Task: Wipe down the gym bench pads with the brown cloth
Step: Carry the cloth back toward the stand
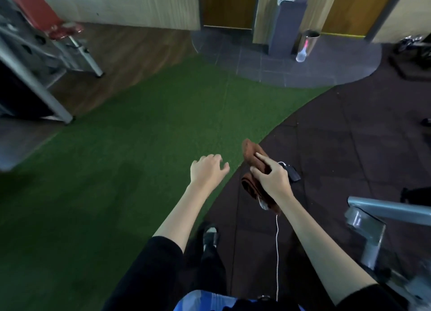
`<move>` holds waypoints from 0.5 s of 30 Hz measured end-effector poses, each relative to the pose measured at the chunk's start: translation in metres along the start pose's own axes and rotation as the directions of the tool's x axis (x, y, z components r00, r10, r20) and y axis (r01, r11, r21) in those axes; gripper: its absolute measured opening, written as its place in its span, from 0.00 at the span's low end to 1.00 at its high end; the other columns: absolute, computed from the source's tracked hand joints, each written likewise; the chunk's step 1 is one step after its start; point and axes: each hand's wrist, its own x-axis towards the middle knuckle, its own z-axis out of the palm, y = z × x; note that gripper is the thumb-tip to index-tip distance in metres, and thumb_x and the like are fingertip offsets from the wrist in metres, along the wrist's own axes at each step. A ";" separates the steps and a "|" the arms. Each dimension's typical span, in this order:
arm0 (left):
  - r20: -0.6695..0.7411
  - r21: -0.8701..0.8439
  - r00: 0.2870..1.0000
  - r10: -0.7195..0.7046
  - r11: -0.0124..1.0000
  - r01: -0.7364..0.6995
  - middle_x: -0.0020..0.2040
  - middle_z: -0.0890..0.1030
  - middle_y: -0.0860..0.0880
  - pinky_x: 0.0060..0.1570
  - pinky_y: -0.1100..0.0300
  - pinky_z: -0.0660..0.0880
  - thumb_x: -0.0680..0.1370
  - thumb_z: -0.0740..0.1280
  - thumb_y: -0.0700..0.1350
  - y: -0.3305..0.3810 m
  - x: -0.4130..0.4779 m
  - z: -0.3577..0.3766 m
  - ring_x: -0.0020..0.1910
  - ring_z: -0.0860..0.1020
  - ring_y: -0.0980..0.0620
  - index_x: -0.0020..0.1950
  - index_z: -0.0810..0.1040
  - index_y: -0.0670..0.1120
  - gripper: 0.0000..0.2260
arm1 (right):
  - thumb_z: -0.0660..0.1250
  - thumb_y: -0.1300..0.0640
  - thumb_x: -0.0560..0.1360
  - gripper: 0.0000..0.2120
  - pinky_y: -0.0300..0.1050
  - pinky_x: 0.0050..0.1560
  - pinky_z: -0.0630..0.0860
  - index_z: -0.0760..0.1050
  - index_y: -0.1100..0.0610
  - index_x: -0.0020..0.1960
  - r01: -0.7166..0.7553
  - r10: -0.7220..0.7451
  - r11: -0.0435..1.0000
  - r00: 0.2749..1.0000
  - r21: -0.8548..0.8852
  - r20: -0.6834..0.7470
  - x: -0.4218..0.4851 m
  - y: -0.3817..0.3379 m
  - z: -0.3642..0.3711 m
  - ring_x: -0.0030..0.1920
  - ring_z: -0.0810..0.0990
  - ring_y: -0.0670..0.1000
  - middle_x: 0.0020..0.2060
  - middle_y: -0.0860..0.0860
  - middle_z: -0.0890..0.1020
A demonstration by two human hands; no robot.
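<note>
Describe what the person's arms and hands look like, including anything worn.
Both forearms are bare, with black sleeves pushed up near the elbows. The left hand and the right hand are ungloved, and no rings or watch can be made out. A thin white cord hangs beside the right forearm, running down toward the body.
</note>
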 end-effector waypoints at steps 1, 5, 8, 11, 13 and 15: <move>0.008 0.001 1.000 0.015 1.000 -0.015 0.56 0.80 0.50 0.54 0.53 0.71 0.80 0.56 0.56 -0.003 0.026 -0.003 0.55 0.76 0.50 0.60 0.76 0.46 0.19 | 0.71 0.55 0.74 0.22 0.42 0.67 0.67 0.74 0.51 0.68 -0.001 0.001 1.000 1.000 0.001 -0.015 0.024 -0.004 0.003 0.66 0.74 0.49 0.65 0.50 0.77; 0.035 0.024 0.997 0.075 0.997 -0.076 0.56 0.80 0.50 0.53 0.53 0.72 0.80 0.56 0.56 -0.011 0.126 -0.018 0.55 0.76 0.50 0.60 0.76 0.46 0.19 | 0.70 0.54 0.74 0.22 0.40 0.65 0.66 0.74 0.50 0.68 -0.044 0.043 0.999 0.996 -0.006 -0.073 0.113 -0.021 0.012 0.66 0.73 0.49 0.65 0.50 0.77; 0.063 0.029 0.992 0.109 0.993 -0.111 0.57 0.79 0.50 0.53 0.54 0.71 0.80 0.55 0.56 -0.012 0.200 -0.029 0.56 0.76 0.50 0.61 0.76 0.46 0.19 | 0.70 0.53 0.74 0.22 0.36 0.63 0.64 0.73 0.50 0.68 -0.063 0.063 0.998 0.992 0.003 -0.105 0.177 -0.036 0.014 0.67 0.72 0.49 0.66 0.49 0.76; 0.080 0.020 0.989 0.128 0.991 -0.130 0.56 0.79 0.50 0.52 0.54 0.72 0.80 0.55 0.56 -0.008 0.267 -0.038 0.55 0.76 0.50 0.60 0.75 0.46 0.18 | 0.71 0.52 0.74 0.23 0.37 0.64 0.64 0.73 0.50 0.68 -0.079 0.078 0.997 0.989 0.002 -0.122 0.238 -0.046 0.014 0.67 0.72 0.48 0.66 0.49 0.76; 0.089 0.006 0.987 0.136 0.991 -0.137 0.57 0.79 0.50 0.53 0.53 0.72 0.80 0.55 0.56 -0.005 0.314 -0.042 0.56 0.76 0.50 0.60 0.75 0.46 0.19 | 0.72 0.52 0.73 0.24 0.40 0.67 0.66 0.74 0.50 0.68 -0.082 0.081 0.997 0.987 0.001 -0.141 0.283 -0.049 0.013 0.66 0.73 0.48 0.65 0.49 0.77; 0.096 -0.003 0.984 0.149 0.989 -0.150 0.57 0.79 0.50 0.54 0.52 0.72 0.80 0.55 0.56 0.000 0.363 -0.044 0.56 0.76 0.50 0.61 0.75 0.46 0.19 | 0.72 0.53 0.73 0.23 0.43 0.68 0.67 0.74 0.50 0.67 -0.081 0.081 0.997 0.983 0.007 -0.163 0.330 -0.049 0.012 0.66 0.74 0.48 0.64 0.49 0.78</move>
